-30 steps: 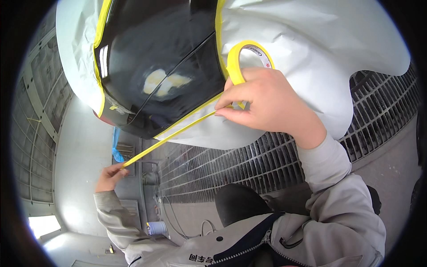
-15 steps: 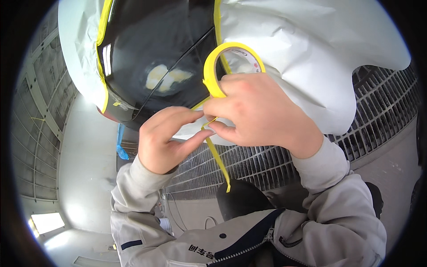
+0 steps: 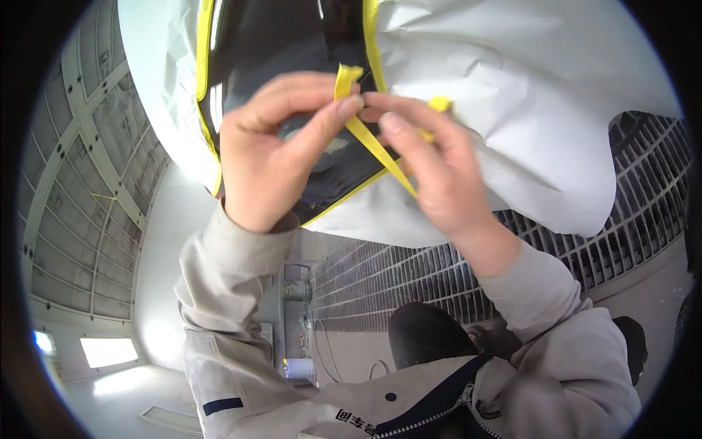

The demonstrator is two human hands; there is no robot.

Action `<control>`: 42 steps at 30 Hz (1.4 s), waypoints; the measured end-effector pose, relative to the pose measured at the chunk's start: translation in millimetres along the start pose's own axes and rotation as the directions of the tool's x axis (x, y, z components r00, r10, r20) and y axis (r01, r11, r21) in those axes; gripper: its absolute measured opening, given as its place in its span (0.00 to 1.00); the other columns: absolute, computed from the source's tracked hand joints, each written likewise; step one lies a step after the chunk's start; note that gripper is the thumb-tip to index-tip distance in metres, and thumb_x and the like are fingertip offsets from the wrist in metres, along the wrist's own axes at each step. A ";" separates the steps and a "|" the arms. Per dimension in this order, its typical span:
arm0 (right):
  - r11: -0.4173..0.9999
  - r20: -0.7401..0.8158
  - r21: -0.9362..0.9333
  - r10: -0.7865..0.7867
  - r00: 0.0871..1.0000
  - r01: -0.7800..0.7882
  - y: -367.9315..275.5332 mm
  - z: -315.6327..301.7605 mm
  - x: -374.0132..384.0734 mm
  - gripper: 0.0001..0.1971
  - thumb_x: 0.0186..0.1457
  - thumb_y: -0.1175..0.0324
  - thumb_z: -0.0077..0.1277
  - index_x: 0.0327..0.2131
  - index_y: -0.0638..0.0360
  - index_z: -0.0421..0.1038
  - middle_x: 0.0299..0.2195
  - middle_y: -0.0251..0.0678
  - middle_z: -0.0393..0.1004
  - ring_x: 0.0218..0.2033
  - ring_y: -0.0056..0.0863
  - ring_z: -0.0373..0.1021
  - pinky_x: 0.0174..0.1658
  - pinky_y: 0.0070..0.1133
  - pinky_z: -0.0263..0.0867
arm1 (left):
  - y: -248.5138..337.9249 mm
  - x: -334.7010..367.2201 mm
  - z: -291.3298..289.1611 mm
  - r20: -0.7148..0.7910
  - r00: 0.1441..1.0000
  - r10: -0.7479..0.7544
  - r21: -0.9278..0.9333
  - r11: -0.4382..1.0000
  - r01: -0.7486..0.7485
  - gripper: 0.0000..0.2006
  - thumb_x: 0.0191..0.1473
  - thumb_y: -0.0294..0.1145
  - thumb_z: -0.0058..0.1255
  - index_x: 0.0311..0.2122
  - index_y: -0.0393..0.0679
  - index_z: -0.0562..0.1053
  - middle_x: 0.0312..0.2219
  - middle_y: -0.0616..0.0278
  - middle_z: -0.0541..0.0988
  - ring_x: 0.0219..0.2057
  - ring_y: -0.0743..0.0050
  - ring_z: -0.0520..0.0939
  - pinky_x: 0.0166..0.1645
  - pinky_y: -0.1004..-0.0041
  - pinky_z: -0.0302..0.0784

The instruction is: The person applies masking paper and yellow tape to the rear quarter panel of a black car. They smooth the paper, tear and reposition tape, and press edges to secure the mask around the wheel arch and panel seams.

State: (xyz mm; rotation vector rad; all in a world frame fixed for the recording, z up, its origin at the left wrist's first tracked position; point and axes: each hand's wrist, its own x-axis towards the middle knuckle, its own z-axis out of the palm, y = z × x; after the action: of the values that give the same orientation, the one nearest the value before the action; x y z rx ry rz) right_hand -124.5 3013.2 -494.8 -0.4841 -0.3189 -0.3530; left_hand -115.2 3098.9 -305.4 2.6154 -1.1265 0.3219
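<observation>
A strip of yellow masking tape [image 3: 373, 146] ran slantwise between the two hands, in front of a dark glossy panel [image 3: 285, 44], taut enough to be worked. The left hand [image 3: 270, 161] pinched its upper end between thumb and forefinger, closed firmly on it. The right hand [image 3: 431, 175] gripped the strip just beside, fingers pressed together on the tape; a further yellow bit [image 3: 439, 104] showed behind its fingertips, and what it was could not be told. White masking paper [image 3: 526, 110], edged with yellow tape, covered the surface right of the panel. Below lay a grated floor [image 3: 409, 271], and grey sleeves [image 3: 227, 293] rose from the near edge.
</observation>
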 end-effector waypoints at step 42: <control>0.918 -0.099 0.201 0.366 0.925 -0.342 65.2 -17.4 52.5 0.24 0.64 0.46 0.72 0.37 0.62 0.81 0.33 0.31 0.77 0.37 0.21 0.69 0.45 0.21 0.66 | 4.0 125.1 13.1 0.284 0.759 0.585 0.741 0.368 -0.561 0.13 0.43 0.28 0.80 0.34 0.44 0.86 0.29 0.60 0.74 0.34 0.55 0.75 0.42 0.58 0.69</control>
State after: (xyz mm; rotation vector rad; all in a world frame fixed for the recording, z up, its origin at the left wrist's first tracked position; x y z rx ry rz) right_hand -47.8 3045.3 -515.2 -0.3290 -0.1240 -0.0006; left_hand -32.8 3007.6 -278.5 2.6894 -2.3381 1.2977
